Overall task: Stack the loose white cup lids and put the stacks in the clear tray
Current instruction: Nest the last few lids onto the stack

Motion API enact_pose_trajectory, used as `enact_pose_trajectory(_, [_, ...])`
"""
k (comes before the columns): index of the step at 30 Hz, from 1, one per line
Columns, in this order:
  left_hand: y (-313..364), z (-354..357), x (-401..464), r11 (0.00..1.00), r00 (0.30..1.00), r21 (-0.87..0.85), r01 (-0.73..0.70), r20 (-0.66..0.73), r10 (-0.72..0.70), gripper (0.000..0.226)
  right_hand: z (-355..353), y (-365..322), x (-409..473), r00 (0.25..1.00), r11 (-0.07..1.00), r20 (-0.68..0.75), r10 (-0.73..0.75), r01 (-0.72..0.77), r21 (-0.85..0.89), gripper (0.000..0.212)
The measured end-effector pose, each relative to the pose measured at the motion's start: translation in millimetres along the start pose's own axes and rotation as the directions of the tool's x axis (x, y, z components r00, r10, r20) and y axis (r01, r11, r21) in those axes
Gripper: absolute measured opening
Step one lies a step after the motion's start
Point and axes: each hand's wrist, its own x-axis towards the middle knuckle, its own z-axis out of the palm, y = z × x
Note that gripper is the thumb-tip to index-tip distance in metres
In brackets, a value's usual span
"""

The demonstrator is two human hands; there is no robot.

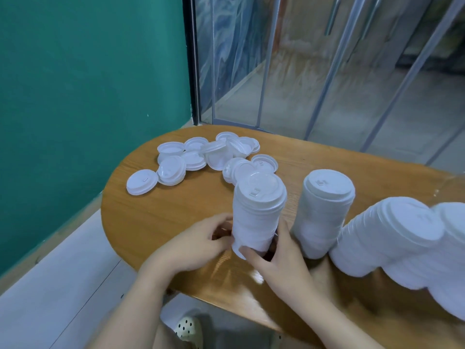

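A tall stack of white cup lids (258,212) stands upright on the wooden table (156,222). My left hand (198,244) grips its base from the left. My right hand (274,258) grips the base from the right and front. Several loose white lids (201,157) lie scattered at the table's far left. A second upright stack (323,212) stands just to the right. Further right, two more stacks (392,238) lean inside the clear tray (450,182), whose transparent wall is barely visible at the right edge.
A green wall rises on the left and glass panels with metal frames stand behind the table. The table's rounded edge curves near my arms. A perforated shoe (187,328) shows on the floor below.
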Motion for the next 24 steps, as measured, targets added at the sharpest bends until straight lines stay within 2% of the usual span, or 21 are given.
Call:
enact_pose_trajectory(8, [13, 30, -12, 0.998, 0.999, -0.046, -0.047, 0.000, 0.047, 0.041, -11, -12, -54, 0.988, 0.990, -0.147, 0.040, -0.059, -0.130, 0.052])
enact_pose_trajectory(13, [26, 63, -24, 0.993, 0.995, -0.062, -0.101, -0.015, 0.101, 0.043, -29, -9, -88, 0.974, 0.985, -0.225, 0.033, -0.070, -0.157, 0.060])
enact_pose_trajectory(18, [42, 102, -30, 0.987, 0.988, -0.051, -0.151, -0.043, 0.149, 0.037, -58, -3, -113, 0.964, 0.962, -0.265, 0.032, -0.101, -0.255, 0.069])
enact_pose_trajectory(24, [68, 144, -29, 0.975, 0.972, -0.017, -0.222, -0.076, 0.221, 0.037, -95, 5, -136, 0.958, 0.957, -0.283, 0.052, -0.129, -0.261, 0.055])
